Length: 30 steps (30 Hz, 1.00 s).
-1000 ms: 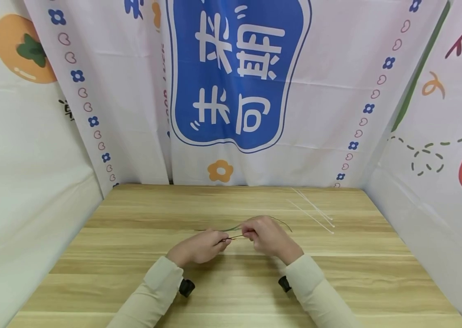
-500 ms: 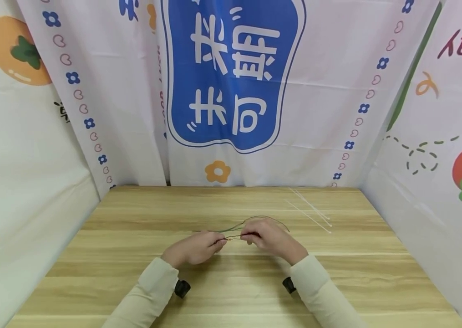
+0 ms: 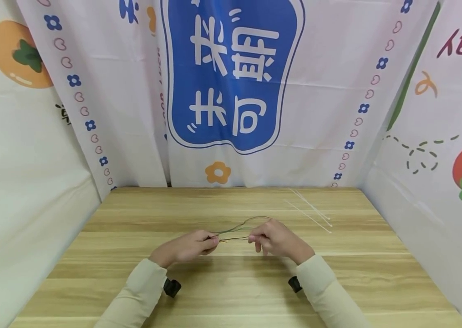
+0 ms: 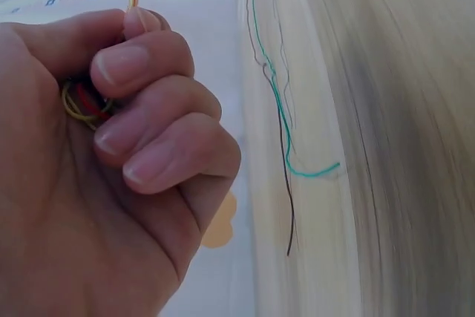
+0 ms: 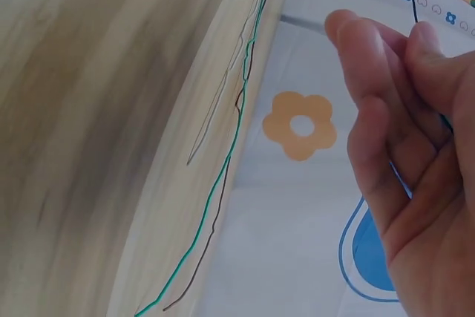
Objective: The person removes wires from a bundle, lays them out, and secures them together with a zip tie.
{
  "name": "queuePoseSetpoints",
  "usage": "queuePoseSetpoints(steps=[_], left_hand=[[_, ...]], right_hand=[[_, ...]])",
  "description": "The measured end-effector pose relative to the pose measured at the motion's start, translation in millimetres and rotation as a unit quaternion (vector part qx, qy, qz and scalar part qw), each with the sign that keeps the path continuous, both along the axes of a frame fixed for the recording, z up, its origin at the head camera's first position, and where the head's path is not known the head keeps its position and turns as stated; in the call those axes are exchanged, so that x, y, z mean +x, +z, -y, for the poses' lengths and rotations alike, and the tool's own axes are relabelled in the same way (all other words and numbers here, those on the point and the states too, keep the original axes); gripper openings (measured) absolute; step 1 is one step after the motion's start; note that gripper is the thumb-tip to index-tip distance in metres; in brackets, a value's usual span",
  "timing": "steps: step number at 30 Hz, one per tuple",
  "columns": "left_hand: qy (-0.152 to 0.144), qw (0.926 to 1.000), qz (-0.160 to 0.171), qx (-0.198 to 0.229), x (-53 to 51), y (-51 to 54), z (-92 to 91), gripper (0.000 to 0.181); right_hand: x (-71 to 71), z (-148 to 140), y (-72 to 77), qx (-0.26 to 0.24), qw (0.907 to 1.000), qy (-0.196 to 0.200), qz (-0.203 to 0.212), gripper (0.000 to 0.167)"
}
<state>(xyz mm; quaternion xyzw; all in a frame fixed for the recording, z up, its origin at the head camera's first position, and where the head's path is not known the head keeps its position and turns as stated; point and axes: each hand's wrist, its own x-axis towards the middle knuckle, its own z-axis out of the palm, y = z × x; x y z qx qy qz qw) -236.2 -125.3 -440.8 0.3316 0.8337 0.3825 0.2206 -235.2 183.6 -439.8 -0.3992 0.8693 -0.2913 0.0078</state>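
The left hand curls round a small bundle of red and yellow wire, whose tip pokes out above the thumb in the left wrist view. A dark wire runs from that tip across to the right hand, which pinches it between thumb and forefinger, the other fingers loosely bent. Behind both hands a green wire and a brown wire lie on the table, partly hidden by the hands in the head view. The left palm hides part of the bundle.
Several thin white sticks or ties lie at the back right of the wooden table. Printed cloth hangs behind the table and at both sides. A dark wrist camera sits below the left cuff.
Both hands have moved apart, the left one to the left and the right one to the right. A longer stretch of dark wire shows between them.
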Motion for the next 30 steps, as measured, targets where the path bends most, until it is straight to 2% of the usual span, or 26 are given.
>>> queuePoseSetpoints(steps=[4, 7, 10, 17, 20, 24, 26, 30], left_hand=[[0.000, 1.0000, -0.006, 0.005, 2.2, 0.8, 8.9, 0.048], [0.011, 0.9998, -0.017, -0.002, 3.7, 0.3, 15.9, 0.046], [0.017, 0.9993, -0.028, -0.016, 4.5, -1.5, 19.2, 0.045], [0.006, 0.9974, -0.061, -0.039, 1.6, -6.1, 19.9, 0.045], [0.002, 0.9962, -0.075, -0.044, -0.2, -7.3, 22.0, 0.047], [0.001, 0.9945, -0.091, -0.051, -1.3, -7.6, 25.2, 0.044], [0.000, 0.9937, -0.099, -0.053, -1.9, -6.8, 28.2, 0.042], [0.000, 0.9916, -0.113, -0.064, -2.1, -6.0, 35.9, 0.040]], right_hand=[[-0.9, -12.5, -3.8, -0.005, 0.9990, -0.014, 0.042, 0.021], [-0.9, -24.0, -5.1, -0.006, 0.9970, -0.037, 0.068, 0.023], [0.0, -33.2, -5.1, 0.000, 0.9964, -0.046, 0.071, 0.025], [4.1, -25.4, 2.6, 0.035, 0.9977, -0.055, 0.017, 0.024], [4.1, -22.9, 3.7, 0.055, 0.9957, -0.060, -0.043, 0.017], [3.3, -25.1, 2.6, 0.077, 0.9878, -0.062, -0.121, 0.016], [2.5, -26.7, 1.8, 0.080, 0.9873, -0.061, -0.123, 0.018], [1.6, -32.9, -0.9, 0.075, 0.9902, -0.061, -0.100, 0.018]])
